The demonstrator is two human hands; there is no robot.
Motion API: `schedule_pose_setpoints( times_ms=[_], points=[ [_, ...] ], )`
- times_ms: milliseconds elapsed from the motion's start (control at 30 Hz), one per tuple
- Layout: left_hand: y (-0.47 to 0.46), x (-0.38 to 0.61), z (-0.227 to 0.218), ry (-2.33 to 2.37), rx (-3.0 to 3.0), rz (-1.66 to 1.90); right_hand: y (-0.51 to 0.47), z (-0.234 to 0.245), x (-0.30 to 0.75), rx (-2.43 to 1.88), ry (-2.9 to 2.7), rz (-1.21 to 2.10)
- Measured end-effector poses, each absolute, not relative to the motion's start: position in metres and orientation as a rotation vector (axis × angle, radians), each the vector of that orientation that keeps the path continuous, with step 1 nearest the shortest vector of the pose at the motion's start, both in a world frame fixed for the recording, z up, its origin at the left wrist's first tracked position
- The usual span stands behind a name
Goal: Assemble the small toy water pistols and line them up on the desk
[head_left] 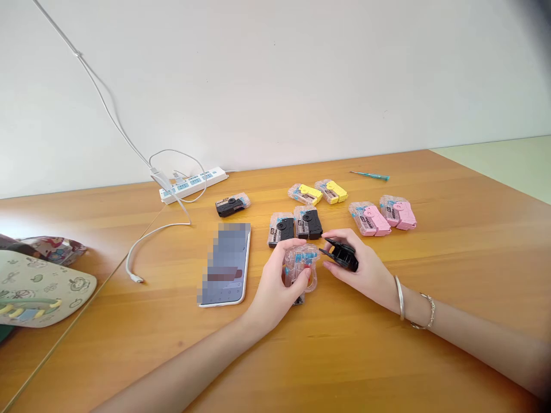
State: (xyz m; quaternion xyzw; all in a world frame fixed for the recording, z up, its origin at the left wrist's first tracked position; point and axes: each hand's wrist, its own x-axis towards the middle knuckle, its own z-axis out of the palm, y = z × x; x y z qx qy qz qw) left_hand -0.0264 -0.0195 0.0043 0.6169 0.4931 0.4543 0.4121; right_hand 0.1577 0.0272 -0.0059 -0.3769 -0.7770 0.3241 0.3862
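Observation:
My left hand [282,281] grips a clear plastic toy pistol body [301,255], with blue parts inside and a red spot near my thumb. A small dark piece shows beneath it, its kind unclear. Just to the right, my right hand [365,264] is closed around a black plastic part [344,255], whose prongs point left toward the clear body without plainly touching it. Beyond my left fingertips lie two folded toy pistols with black covers, one on the left [282,229] and one on the right [308,222].
Farther back lie a third black folded toy [232,204], two yellow ones [331,191], two pink ones [370,219] and a teal screwdriver [370,175]. A phone [228,264] lies left of my hands. The power strip [196,184], white cable [157,228] and patterned bag [47,287] are farther left.

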Motion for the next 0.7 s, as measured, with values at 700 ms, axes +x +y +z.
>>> schedule_pose_setpoints(
  times_ms=[700],
  points=[
    [-0.0200,-0.0286,0.0052,1.172,1.399,1.274,0.0277,-0.0004,0.1545,-1.041,-2.058,1.022]
  ],
)
